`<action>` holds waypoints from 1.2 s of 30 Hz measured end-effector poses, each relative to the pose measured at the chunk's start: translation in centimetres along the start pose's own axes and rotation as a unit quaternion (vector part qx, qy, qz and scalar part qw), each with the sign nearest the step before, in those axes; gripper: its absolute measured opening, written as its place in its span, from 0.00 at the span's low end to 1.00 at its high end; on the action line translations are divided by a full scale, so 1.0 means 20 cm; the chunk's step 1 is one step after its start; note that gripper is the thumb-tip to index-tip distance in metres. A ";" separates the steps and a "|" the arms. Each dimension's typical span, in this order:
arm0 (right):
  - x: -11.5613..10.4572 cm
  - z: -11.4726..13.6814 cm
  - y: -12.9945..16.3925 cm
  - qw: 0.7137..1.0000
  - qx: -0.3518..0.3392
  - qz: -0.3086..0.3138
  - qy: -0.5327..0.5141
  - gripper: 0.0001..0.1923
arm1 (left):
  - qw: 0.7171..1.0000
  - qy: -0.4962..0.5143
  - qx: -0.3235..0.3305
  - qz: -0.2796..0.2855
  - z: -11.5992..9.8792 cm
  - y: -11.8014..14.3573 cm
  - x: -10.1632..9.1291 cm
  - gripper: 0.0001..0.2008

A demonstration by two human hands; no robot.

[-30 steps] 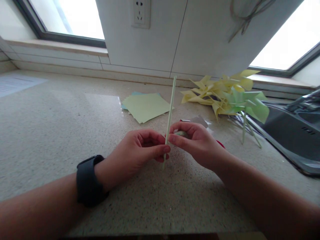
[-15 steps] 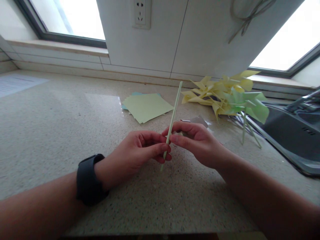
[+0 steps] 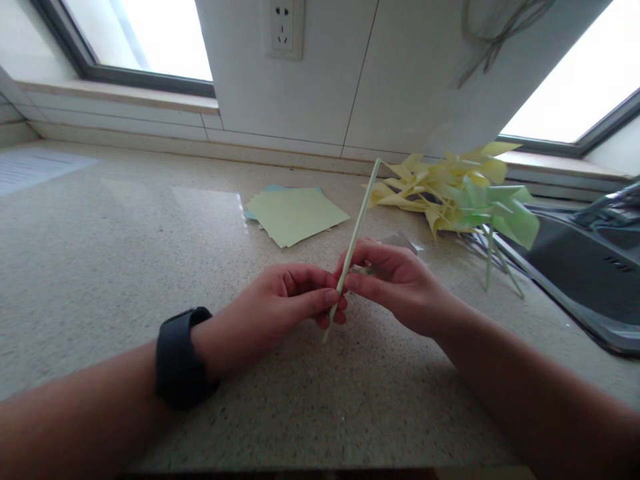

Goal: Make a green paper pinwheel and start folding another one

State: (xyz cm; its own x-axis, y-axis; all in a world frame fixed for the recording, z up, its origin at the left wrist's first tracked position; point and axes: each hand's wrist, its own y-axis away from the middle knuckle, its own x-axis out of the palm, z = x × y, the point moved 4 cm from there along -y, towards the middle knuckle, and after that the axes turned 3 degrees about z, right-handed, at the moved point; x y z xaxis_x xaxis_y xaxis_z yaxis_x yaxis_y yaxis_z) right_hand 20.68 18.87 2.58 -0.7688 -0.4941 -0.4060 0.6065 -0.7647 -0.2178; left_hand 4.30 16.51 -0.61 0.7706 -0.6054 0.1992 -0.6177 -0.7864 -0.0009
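One pale green stick (image 3: 358,223) is seen, held above the speckled countertop (image 3: 100,267) and tilted so that its upper end leans to the right, toward the wall, while its lower end hangs just short of the counter surface. Two hands are counted, both the person's own. The left hand (image 3: 280,313) is closed on the lower part of the stick, which is pinched between thumb and fingertips. The right hand (image 3: 395,283) is curled close against the stick from the other side, its fingertips meeting those of the left at the same spot; a small pale piece is also enclosed in its curled fingers, though what that piece is cannot be told. The stick thus lies between the two hands, with most of its length rising clear above them. One dark watch (image 3: 180,357) is worn on the left wrist. One small stack of green paper squares (image 3: 295,213) is laid flat beyond the hands. One heap of finished paper pinwheels (image 3: 450,190), mostly yellow with a few green, is piled to the right, next to one dark sink (image 3: 590,267). One wall socket (image 3: 286,27) is set above.
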 end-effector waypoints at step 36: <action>0.01 0.04 -0.01 0.981 -0.068 -0.062 0.170 0.09 | 0.998 0.055 0.037 -0.013 0.01 -0.01 0.00 0.04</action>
State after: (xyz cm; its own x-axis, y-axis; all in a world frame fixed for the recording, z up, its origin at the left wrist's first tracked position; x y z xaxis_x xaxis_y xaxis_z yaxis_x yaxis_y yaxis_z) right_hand 20.27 18.56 3.23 -0.7405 -0.2160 -0.6364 0.5514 -0.7367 -0.3916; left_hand 4.41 16.65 -0.84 0.7618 -0.5709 0.3060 -0.5814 -0.8110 -0.0657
